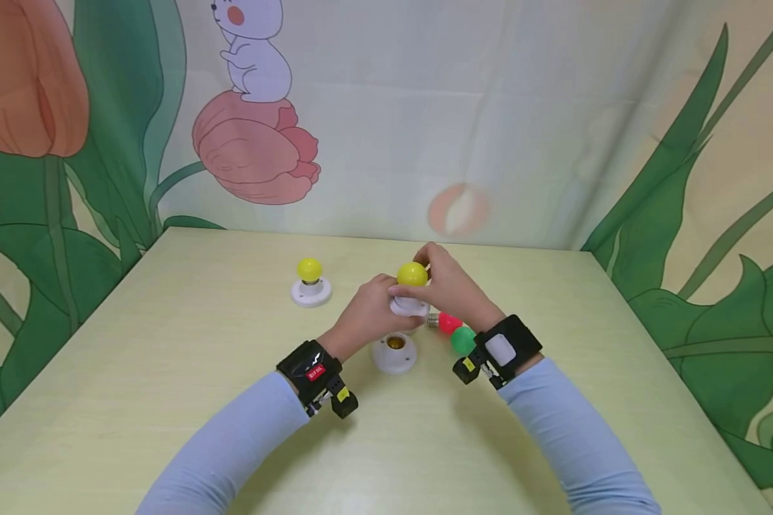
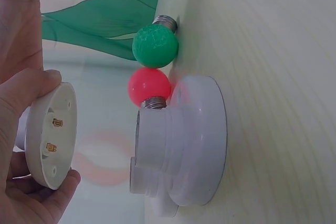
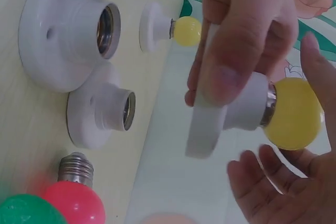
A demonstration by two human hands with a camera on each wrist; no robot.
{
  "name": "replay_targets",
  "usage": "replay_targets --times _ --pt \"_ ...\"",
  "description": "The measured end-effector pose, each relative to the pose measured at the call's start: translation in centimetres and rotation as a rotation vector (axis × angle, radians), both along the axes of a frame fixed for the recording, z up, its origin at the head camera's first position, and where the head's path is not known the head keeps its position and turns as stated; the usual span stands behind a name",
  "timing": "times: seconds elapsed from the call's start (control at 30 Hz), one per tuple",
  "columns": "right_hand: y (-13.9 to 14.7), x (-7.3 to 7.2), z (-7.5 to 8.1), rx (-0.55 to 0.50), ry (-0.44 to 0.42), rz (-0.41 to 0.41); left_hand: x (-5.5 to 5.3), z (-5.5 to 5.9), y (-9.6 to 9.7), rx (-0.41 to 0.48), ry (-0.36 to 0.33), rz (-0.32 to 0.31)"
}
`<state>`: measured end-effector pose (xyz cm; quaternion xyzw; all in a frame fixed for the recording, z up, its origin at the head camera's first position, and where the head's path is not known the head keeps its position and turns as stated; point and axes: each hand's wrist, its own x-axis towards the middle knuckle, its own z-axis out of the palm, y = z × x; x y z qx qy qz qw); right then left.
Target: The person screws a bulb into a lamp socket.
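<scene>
My left hand grips a white lamp socket by its round base, raised above the table. Its underside with two brass contacts faces the left wrist camera. A yellow bulb sits in this socket, a strip of its metal cap showing at the collar. My right hand is around the bulb, thumb on one side and fingers curved on the other. Below the hands stands a white socket without a bulb; a second bulbless socket is close by, mostly hidden in the head view.
Right of the sockets lie a red bulb and a green bulb, touching or nearly so. Further left stands another white socket with a yellow bulb in it. A printed curtain hangs behind the table.
</scene>
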<state>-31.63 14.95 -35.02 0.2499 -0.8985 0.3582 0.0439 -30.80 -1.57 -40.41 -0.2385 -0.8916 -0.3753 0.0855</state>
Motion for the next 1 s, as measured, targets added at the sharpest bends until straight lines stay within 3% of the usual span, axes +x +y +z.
replay_targets --times 0.1,0.2,0.37,0.47,0.63,0.73,0.9,1.0 --pt "0.0 0.1 -0.1 -0.002 0.030 -0.031 0.1 0.1 0.1 0.021 -0.017 -0.001" --pt "0.1 0.1 0.0 -0.004 0.053 -0.001 0.1 0.0 0.1 0.015 -0.032 0.014" --pt "0.8 -0.1 0.1 -0.010 0.070 0.155 0.0 -0.1 -0.1 -0.018 -0.012 0.018" --pt "1.3 -0.2 0.2 -0.003 0.039 0.253 0.1 -0.2 -0.1 -0.016 0.002 0.003" --pt "1.7 -0.3 0.4 0.009 -0.023 0.331 0.2 -0.1 -0.2 -0.023 0.016 0.000" --pt "1.4 -0.3 0.3 0.005 -0.028 0.282 0.3 0.0 -0.2 -0.026 0.014 0.008" --pt "0.3 -0.1 0.1 -0.023 0.010 0.066 0.3 0.1 -0.2 -0.009 0.018 0.011" --pt "-0.1 0.1 0.0 -0.054 0.030 -0.020 0.3 0.2 -0.2 0.015 0.000 -0.002"
